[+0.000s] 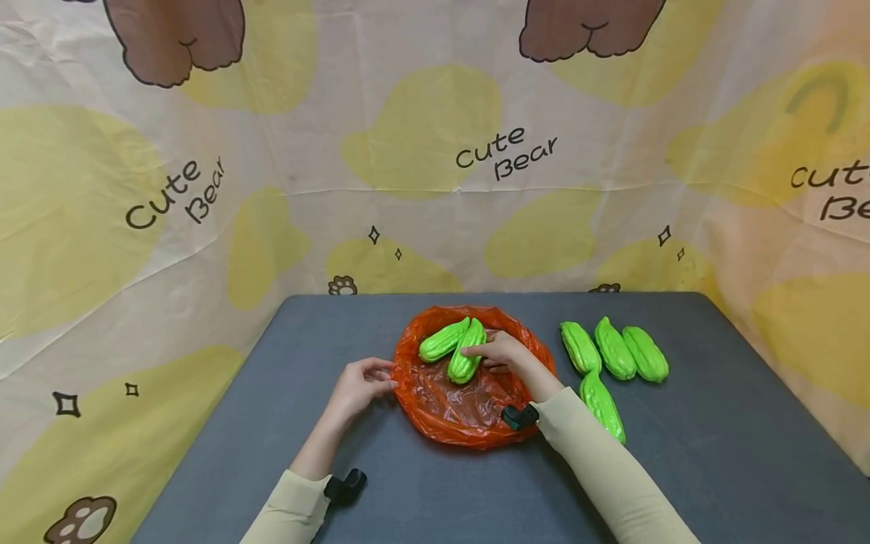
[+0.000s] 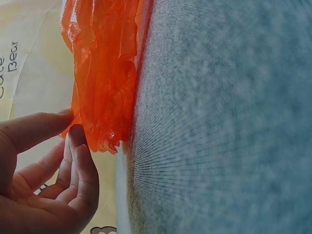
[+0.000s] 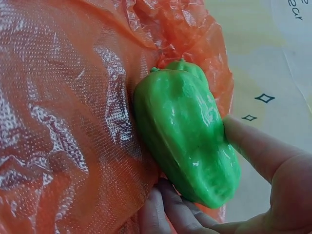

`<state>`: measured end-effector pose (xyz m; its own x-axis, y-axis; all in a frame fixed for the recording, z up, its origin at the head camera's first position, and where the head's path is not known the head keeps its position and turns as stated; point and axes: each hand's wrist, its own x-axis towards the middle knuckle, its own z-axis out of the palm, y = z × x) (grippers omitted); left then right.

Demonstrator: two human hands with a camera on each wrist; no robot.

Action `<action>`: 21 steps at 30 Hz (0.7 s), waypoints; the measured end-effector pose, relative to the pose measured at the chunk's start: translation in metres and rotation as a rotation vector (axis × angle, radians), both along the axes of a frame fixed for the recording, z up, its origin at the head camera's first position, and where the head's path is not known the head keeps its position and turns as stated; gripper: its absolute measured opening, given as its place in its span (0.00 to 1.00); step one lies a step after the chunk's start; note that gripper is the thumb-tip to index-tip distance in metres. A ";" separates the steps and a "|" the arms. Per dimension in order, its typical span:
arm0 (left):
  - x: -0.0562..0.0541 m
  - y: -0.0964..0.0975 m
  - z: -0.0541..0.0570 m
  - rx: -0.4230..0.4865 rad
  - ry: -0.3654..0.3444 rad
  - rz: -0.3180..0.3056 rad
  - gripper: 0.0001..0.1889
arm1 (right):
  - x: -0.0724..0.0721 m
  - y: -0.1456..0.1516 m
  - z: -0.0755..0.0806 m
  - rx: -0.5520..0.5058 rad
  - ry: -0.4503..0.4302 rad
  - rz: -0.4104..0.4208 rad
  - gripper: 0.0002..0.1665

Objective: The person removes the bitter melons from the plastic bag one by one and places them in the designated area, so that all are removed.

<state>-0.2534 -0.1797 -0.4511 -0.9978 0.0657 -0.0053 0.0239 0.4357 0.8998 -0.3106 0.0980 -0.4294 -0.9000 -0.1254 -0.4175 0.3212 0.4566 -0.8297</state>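
A red plastic bag [image 1: 455, 431] lies spread open on the table with its rim rolled into a ring. My left hand [image 1: 362, 387] is at its left side, thumb and fingertips pinching the rim, as the left wrist view shows. Over the inside of the bag, my right hand [image 1: 508, 352] holds a glossy green ridged gourd [image 3: 187, 136] between thumb and fingers. Beside it in the bag lies a second green gourd [image 1: 438, 344], mostly hidden behind the held one in the right wrist view. Whether the held gourd rests on the bag I cannot tell.
Several more green gourds lie right of the bag; the nearest gourd [image 1: 601, 408] is partly behind my right sleeve [image 1: 605, 461]. A dark grey table [image 1: 326, 325] carries everything. Behind it and at both sides hangs a printed cloth [image 1: 421, 136].
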 end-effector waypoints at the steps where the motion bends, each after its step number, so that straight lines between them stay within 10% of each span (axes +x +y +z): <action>1: 0.000 0.000 0.000 -0.001 0.000 -0.001 0.16 | 0.000 0.000 0.000 -0.005 0.000 -0.002 0.40; 21: 0.000 0.000 -0.001 0.016 -0.014 -0.006 0.16 | 0.007 0.010 0.016 -0.114 0.019 0.019 0.47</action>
<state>-0.2534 -0.1801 -0.4526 -0.9972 0.0719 -0.0179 0.0141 0.4207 0.9071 -0.3037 0.1082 -0.4139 -0.9047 -0.1881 -0.3823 0.2969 0.3651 -0.8823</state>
